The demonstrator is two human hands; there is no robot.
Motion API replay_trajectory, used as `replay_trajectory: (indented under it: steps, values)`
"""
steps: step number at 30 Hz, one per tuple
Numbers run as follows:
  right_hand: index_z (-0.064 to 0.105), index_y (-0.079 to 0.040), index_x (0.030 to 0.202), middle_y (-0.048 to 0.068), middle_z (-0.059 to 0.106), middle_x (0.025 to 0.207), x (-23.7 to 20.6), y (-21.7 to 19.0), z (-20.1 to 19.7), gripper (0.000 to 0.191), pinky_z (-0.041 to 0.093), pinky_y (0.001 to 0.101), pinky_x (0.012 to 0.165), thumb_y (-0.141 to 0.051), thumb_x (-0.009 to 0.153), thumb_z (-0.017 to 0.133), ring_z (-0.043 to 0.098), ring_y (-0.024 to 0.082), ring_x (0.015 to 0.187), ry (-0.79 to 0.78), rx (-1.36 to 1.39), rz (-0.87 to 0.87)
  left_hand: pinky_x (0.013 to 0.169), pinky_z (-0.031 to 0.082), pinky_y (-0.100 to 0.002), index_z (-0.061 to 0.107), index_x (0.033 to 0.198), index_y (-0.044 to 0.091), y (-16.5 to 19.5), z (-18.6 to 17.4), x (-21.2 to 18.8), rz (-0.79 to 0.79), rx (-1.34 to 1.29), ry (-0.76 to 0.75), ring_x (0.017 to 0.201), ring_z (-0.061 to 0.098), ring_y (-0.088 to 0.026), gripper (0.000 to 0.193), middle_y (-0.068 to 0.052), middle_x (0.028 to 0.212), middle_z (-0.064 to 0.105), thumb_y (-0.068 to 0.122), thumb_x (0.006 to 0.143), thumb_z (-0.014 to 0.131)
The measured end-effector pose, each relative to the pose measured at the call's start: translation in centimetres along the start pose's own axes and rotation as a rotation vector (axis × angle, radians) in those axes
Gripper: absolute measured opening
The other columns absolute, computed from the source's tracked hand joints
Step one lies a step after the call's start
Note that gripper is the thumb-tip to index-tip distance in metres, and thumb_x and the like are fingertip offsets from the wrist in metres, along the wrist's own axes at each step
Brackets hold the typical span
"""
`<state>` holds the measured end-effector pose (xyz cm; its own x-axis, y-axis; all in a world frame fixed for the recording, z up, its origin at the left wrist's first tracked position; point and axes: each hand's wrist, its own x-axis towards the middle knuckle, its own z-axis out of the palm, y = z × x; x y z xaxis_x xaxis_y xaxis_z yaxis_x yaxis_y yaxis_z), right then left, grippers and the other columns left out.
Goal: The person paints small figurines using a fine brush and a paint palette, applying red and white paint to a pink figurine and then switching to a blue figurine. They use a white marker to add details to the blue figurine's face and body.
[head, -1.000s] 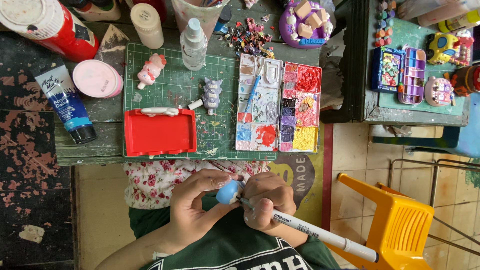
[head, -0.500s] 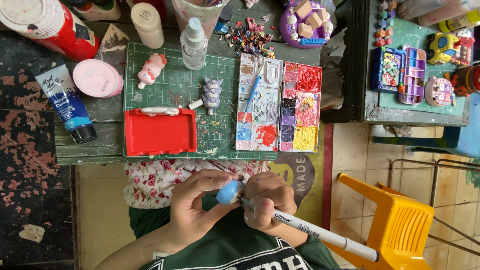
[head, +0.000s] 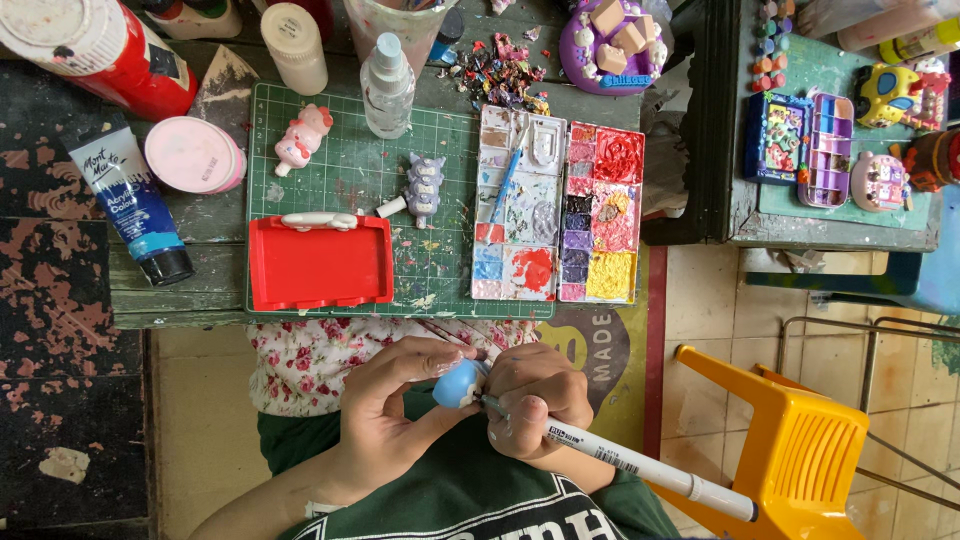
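Blue figurine [head: 458, 384] clamped in left hand [head: 385, 415] grip; right hand [head: 535, 398] grips white marker [head: 640, 466]

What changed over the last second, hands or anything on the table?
Nothing visibly changed. The left hand still cups the small light-blue figurine, and the right hand keeps its grip on the white marker pen, tip at the figurine. The red tray, paint palette and blue paint tube lie where they were.
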<state>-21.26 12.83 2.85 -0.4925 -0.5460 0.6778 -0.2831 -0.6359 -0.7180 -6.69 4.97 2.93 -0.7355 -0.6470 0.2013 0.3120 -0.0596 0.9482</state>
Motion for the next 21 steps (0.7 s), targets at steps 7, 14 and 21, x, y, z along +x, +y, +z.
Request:
replay_trajectory:
  steps: [7,14,21]
  values:
    - [0.041,-0.004,0.091,0.004,0.046,0.052,0.09,-0.35,0.14,0.020,0.045,0.0333,0.039,-0.012,0.107,0.048,0.047,0.015,0.037,0.013,0.008,0.035,0.099,0.066,-0.036,0.061,0.128,0.002,0.06,0.00,-0.08,-0.006,-0.007,-0.003,0.123,0.070,-0.028,0.049,-0.017,0.126,0.065,-0.009,0.085,0.082]
    - [0.042,-0.004,0.089,0.004,0.046,0.051,-0.06,-0.10,0.15,0.021,0.045,0.0327,0.037,-0.012,0.107,0.048,0.046,0.014,0.035,0.021,0.009,0.022,0.099,0.066,-0.036,0.061,0.129,0.003,-0.11,-0.06,-0.28,0.002,0.002,-0.003,0.122,0.071,-0.028,0.050,-0.016,0.126,0.065,-0.009,0.085,0.082]
    - [0.039,-0.007,0.089,0.004,0.039,0.050,-0.87,-0.32,-0.09,0.030,0.037,0.0289,0.035,-0.025,0.111,0.049,0.036,0.012,0.035,0.381,0.217,0.267,0.106,0.061,-0.039,0.054,0.145,0.000,-0.89,-0.10,-0.51,-0.131,-0.108,0.006,0.127,0.068,-0.026,0.055,-0.020,0.139,0.065,-0.007,0.094,0.072]
